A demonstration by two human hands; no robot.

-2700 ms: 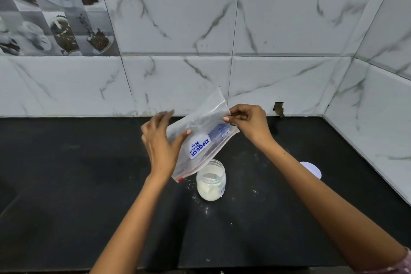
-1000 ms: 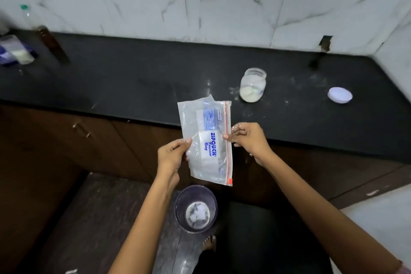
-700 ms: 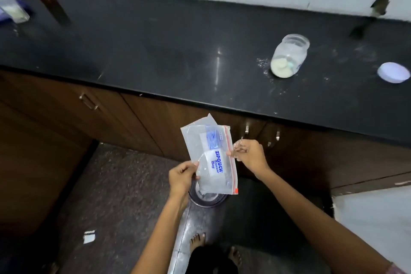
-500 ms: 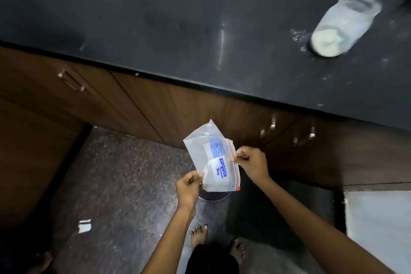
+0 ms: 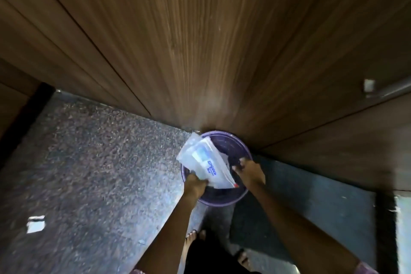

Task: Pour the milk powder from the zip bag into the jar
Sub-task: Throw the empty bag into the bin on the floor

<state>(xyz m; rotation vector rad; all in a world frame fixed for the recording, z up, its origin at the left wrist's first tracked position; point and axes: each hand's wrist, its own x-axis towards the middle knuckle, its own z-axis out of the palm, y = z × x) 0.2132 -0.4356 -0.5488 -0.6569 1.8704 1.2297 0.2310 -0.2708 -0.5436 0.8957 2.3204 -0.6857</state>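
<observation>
Item 1, zip bag (image 5: 205,163): I log it clear, flattened, blue print on a white label, red tab at its lower right corner. It sits over the mouth of the purple bin (image 5: 222,200); whether it touches the rim I cannot tell. Half a second ago it was higher, in front of the cabinet doors, with the bin mostly hidden behind it.

Item 2, left hand (image 5: 195,186): fingers clenched on the bag's lower left edge. Same grip as before, now lower and over the bin's near-left rim.

Item 3, right hand (image 5: 250,173): at the bag's right edge, just above the red tab, over the bin's right side. The picture is blurred; I cannot tell whether these fingers pinch the bag or have released it. Earlier they plainly pinched the zip edge.

Item 4, jar: out of my view. Half a second ago it stood on the black tabletop at the upper right; tabletop and jar have both left the frame as the camera dipped.

Item 5, wooden cabinet doors (image 5: 200,40): now fill the upper frame, a metal handle (image 5: 387,90) at the right edge.

Item 6, speckled floor (image 5: 100,162): white scrap (image 5: 35,223) at lower left, as before. Bare feet (image 5: 195,234) visible between the forearms.
</observation>
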